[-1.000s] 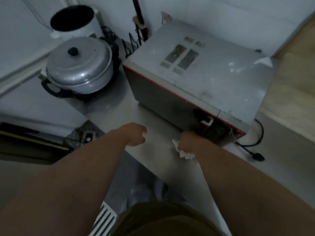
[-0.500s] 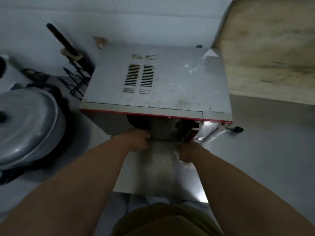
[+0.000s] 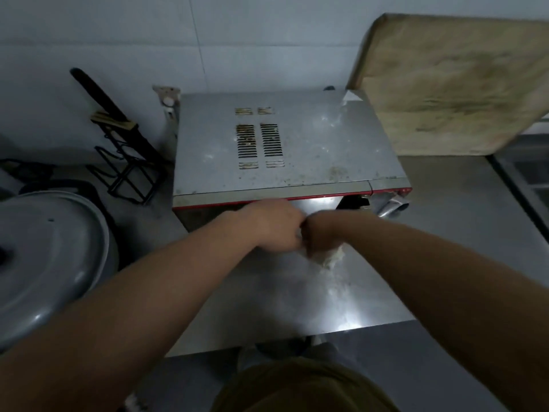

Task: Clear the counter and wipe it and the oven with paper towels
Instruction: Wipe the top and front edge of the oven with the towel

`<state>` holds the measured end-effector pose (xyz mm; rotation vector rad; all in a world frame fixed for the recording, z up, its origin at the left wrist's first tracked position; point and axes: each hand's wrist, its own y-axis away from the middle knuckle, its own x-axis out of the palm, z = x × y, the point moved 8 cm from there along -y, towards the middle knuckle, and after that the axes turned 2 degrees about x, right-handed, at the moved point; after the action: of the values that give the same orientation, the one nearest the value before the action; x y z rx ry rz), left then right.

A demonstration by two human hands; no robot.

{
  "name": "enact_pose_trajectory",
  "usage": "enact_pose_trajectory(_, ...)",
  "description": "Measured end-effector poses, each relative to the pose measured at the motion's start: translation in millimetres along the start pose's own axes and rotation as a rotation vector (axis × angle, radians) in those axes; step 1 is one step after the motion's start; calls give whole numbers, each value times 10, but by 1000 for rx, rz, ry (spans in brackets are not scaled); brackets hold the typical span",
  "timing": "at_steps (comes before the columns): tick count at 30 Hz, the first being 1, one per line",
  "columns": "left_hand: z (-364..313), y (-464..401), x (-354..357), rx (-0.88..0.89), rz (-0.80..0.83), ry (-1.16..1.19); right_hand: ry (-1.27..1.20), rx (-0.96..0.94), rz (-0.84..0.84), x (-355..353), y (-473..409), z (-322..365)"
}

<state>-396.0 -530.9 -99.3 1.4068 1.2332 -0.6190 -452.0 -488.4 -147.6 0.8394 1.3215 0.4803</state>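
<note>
Centre frame: left hand (image 3: 274,226) and right hand (image 3: 322,233) pressed knuckle to knuckle, both curled shut, the right clutching a crumpled white paper towel (image 3: 331,258) low against the open, mirror-smooth steel oven door (image 3: 297,301). Just above, boxy oven (image 3: 312,156), red-trimmed, flat grey top speckled with grime, slotted vents. Lower left, domed dull-metal pot lid (image 3: 47,257); upper right, worn wooden board (image 3: 451,84) leaning on the wall, on the matte counter (image 3: 445,209).

grey oven (image 3: 312,150) (red trim)
</note>
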Motion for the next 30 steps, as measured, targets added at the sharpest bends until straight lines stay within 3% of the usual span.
enact_pose_trajectory(3,110,145,-495,-19,-102,-3,99,32,-94,-646,230,-205)
enact_pose_trajectory(9,444,175,-1120,-102,-415,-41,16,56,-405,-1798,696,-665)
enact_pose_trajectory(13,680,29,-1013,-264,-447,1,5,136,-682,-2136,668,-1004)
enact_pose_trajectory(18,718,-147,-584,-331,-523,-9,-141,191,-1063,-2078,566,-1282)
enact_pose_trajectory(22,833,-215,-455,-441,-515,48,-118,110,-857,-1538,118,-1168)
enact_pose_trajectory(27,909,-315,-417,-466,-456,41,-122,76,-999,-1419,25,-1120)
enact_pose_trajectory(30,927,-345,-413,-473,-446,14,-129,31,-992,-1481,-69,-1064)
